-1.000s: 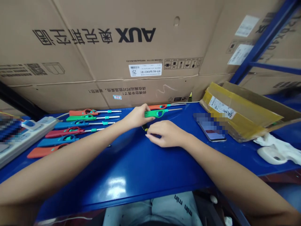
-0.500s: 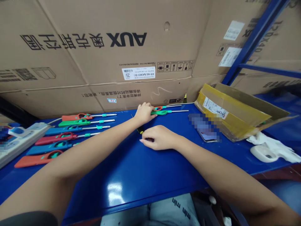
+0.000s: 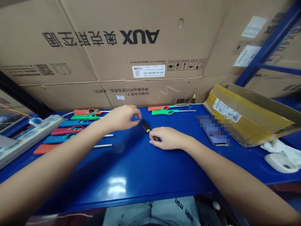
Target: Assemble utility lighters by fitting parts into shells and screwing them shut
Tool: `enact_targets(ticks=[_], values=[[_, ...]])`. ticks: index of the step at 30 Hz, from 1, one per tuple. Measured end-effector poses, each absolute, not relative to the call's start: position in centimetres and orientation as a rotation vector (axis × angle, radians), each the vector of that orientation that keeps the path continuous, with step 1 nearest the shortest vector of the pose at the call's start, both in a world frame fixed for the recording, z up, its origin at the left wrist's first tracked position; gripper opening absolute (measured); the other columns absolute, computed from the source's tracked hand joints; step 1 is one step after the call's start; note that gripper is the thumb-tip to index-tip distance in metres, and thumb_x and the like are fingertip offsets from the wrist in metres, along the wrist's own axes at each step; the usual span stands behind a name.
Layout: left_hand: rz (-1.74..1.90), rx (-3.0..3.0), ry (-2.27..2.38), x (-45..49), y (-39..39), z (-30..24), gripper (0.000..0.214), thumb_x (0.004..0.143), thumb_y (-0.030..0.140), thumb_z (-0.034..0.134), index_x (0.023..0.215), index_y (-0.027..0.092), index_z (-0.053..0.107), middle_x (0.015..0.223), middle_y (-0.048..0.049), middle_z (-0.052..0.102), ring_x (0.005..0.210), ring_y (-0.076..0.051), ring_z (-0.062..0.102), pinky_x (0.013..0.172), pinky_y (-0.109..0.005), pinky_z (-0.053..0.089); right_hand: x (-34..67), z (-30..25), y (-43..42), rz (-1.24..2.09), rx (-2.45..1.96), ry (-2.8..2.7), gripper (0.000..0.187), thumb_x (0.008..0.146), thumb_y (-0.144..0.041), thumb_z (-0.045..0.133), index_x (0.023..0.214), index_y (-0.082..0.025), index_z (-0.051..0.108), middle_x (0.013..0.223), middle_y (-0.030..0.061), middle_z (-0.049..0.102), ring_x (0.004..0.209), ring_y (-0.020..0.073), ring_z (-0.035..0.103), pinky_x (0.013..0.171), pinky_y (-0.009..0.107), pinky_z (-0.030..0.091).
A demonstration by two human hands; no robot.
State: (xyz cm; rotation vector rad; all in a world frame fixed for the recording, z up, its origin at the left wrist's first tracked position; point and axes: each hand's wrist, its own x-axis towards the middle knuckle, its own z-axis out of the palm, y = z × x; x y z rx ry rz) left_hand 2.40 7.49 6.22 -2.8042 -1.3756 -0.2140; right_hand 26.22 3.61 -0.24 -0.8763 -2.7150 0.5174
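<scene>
"What is the count on the blue table (image 3: 138,171)?"

"Eight long-necked lighters: six in a row (image 3: 67,131) at left, two at the far middle, one orange (image 3: 157,108), one green (image 3: 162,112). One screwdriver (image 3: 145,125) lies at the centre, between the hands. One phone (image 3: 217,133) and one open box (image 3: 235,124) sit at right, one power strip (image 3: 30,135) at left."

"And the hands?"

"The left hand (image 3: 125,116), fingers bent and narrowly parted, is at the screwdriver's far end; whether they touch it, one cannot tell. The right hand (image 3: 164,138) curls loosely beside the yellow end; what its hollow holds, if anything, cannot be told."

"Where is there room?"

"A broad stretch of table runs from the right hand to the near edge. Along the far edge stands a large carton (image 3: 105,66), the orange lighter lying near it."

"Materials?"

"Glossy, reflective tabletop; plain brown cardboard, yellow tape on the box. The lighters have smooth, coloured handles with looped trigger guards and slim metal stems; the screwdriver's handle is black, stubby and yellow-ended."
</scene>
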Motion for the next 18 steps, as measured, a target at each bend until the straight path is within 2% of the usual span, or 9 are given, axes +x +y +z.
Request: enact_targets(ticks=[2,5,10,14,18], values=[[-0.017,-2.897,-1.433,-1.7,5.7,7.5,0.021,0.08,0.03,0.061,0.096,0.029,0.074,0.1,0.0009,0.074,0.087,-0.019,0.068,0.08,-0.028,0.049,26.2,0.0,3.4,0.541,-0.883,-2.743,0.016,0.092,-0.027,0.058,0.078,-0.019,0.055,0.086,0.0017,0.062,0.071,0.0129,0.05,0.06,0.025,0.03],[0.201,-2.867,-1.634,-6.8,2.8,8.0,0.025,0.079,0.036,0.065,0.101,0.03,0.075,0.108,-0.0003,0.075,0.096,-0.023,0.069,0.085,-0.03,0.048,26.0,0.3,3.1,0.561,-0.902,-2.767,0.015,0.092,-0.027,0.057,0.079,-0.019,0.055,0.089,0.0029,0.062,0.073,0.0142,0.052,0.062,0.025,0.031],[0.185,-2.767,-1.883,-10.6,-0.8,6.1,0.026,0.076,0.028,0.065,0.099,0.027,0.076,0.102,-0.003,0.075,0.092,-0.022,0.068,0.084,-0.031,0.049,25.9,0.6,2.9,0.572,-0.924,-2.778,0.017,0.093,-0.028,0.056,0.079,-0.019,0.054,0.09,0.0034,0.062,0.074,0.0149,0.052,0.063,0.026,0.032],[0.164,-2.745,-1.826,-10.8,-1.4,4.6,0.027,0.082,0.022,0.055,0.102,0.022,0.073,0.106,-0.0068,0.074,0.097,-0.025,0.068,0.089,-0.034,0.047,26.0,0.5,2.9,0.57,-0.913,-2.786,0.017,0.093,-0.028,0.055,0.079,-0.019,0.054,0.089,0.003,0.062,0.072,0.0141,0.051,0.061,0.026,0.031],[0.18,-2.77,-1.776,-10.3,-1.0,4.2,0.026,0.086,0.02,0.049,0.099,0.021,0.071,0.1,-0.0052,0.073,0.09,-0.023,0.067,0.085,-0.033,0.047,26.1,0.7,2.9,0.56,-0.887,-2.787,0.018,0.094,-0.027,0.055,0.079,-0.018,0.057,0.088,0.0035,0.062,0.072,0.0144,0.052,0.062,0.026,0.032]])
